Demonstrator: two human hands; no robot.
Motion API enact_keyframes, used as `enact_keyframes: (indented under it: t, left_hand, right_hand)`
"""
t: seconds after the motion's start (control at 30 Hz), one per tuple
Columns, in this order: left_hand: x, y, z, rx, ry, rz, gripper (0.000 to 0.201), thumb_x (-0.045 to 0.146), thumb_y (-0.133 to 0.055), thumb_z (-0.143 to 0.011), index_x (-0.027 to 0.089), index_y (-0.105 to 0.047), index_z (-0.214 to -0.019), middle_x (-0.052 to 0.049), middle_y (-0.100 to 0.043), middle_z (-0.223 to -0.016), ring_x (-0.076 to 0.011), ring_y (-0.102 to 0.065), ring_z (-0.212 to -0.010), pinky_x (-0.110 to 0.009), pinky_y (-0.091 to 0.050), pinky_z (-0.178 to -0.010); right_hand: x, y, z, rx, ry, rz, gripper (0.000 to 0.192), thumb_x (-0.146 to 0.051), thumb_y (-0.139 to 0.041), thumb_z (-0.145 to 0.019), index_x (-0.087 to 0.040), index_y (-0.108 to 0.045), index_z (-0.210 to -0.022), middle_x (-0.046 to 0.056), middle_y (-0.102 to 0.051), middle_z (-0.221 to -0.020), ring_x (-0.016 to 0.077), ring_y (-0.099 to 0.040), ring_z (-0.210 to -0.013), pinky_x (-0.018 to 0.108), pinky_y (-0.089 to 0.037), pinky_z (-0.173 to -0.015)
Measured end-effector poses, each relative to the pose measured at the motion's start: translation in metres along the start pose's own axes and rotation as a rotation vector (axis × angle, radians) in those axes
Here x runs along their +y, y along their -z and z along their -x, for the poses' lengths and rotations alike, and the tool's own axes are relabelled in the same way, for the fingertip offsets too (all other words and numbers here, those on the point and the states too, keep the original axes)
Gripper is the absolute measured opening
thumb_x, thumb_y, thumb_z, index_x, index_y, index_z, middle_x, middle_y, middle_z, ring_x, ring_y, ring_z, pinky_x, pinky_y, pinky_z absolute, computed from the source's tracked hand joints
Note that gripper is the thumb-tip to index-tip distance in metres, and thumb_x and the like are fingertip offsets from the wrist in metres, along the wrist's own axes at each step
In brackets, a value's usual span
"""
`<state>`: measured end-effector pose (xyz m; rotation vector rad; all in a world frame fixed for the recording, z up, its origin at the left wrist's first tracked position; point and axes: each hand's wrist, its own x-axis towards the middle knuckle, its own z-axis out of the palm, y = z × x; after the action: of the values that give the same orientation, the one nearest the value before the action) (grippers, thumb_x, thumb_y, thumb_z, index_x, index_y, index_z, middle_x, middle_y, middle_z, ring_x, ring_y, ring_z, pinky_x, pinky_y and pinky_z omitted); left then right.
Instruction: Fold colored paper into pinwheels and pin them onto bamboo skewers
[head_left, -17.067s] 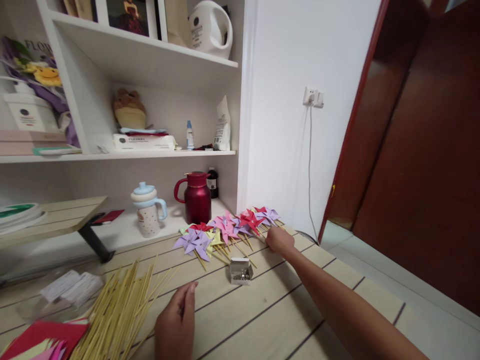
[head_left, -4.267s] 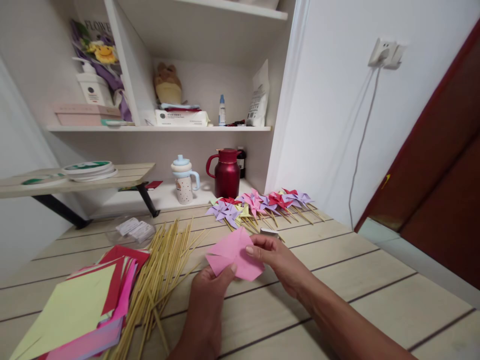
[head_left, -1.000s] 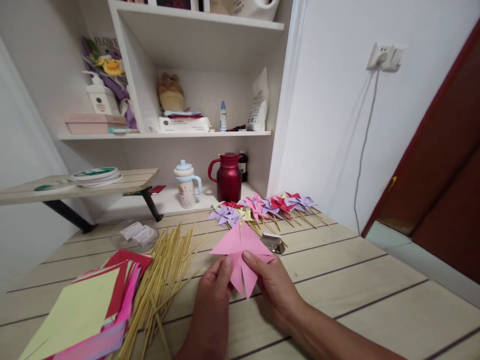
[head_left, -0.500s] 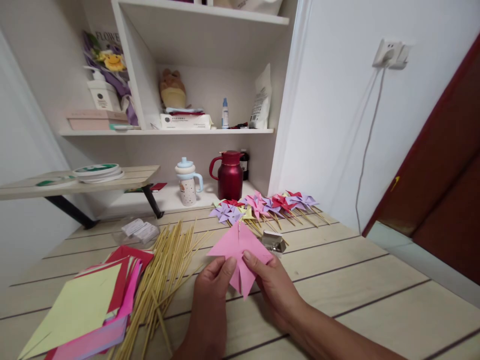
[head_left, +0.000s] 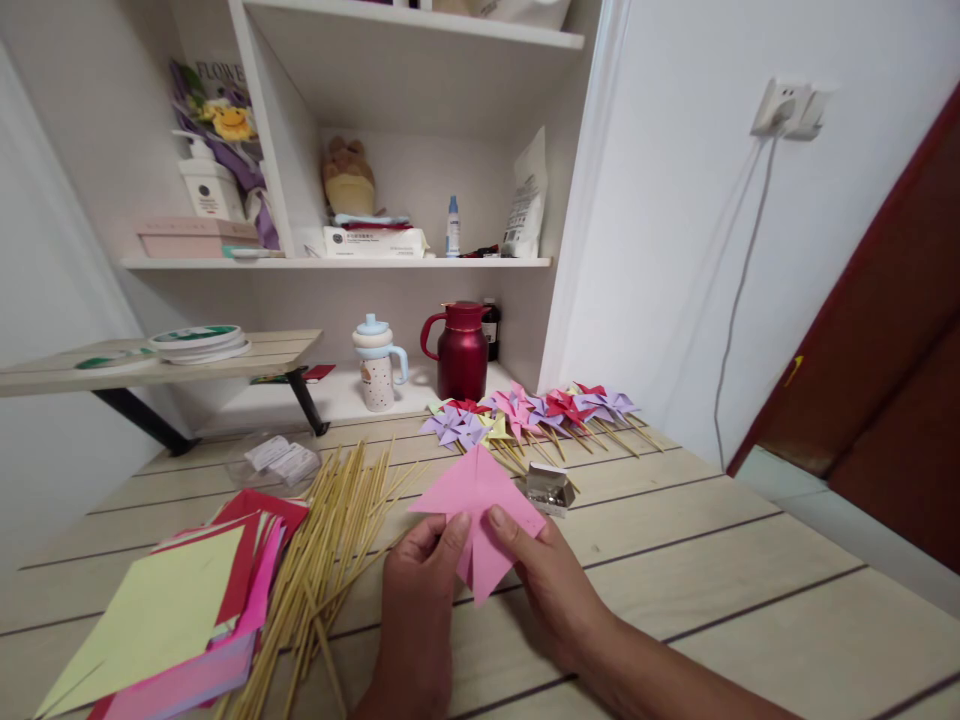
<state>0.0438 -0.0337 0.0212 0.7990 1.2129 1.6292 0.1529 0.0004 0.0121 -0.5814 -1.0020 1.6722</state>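
A pink square of paper, slit in from its corners, is held up over the table with one corner pointing away from me. My left hand pinches its left part, thumb on top and fingers curled beneath. On the right side, my right hand grips the sheet in the same way, its fingers mostly hidden under the paper. Just beyond the right hand sits a small open box of metal pins. Thin wooden sticks lie in a loose heap to the left of my left hand.
Colored paper sheets are stacked at the left. Finished paper pinwheels on sticks lie at the back, before a red jug and a cup. A clear container stands near a small raised table.
The paper has tilted slightly in my hands, and its slits look more closed. Both hands keep their hold. The view has shifted a little.
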Motion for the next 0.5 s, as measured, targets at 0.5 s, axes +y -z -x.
enact_keyframes:
  t: [0.5]
  left_hand:
    - [0.01,-0.009,0.008,-0.088,-0.036,0.086,0.032,0.043,-0.068,-0.081,0.014,-0.074,-0.096,-0.006,-0.074,-0.081,-0.0216,-0.066,-0.077,-0.03,-0.049,-0.074]
  right_hand:
    - [0.002,0.007,-0.007,0.077,0.039,0.027,0.025,-0.034,-0.084,-0.07,-0.016,-0.07,-0.081,-0.002,-0.064,-0.067,0.0135,-0.055,-0.063,0.024,-0.041,-0.063]
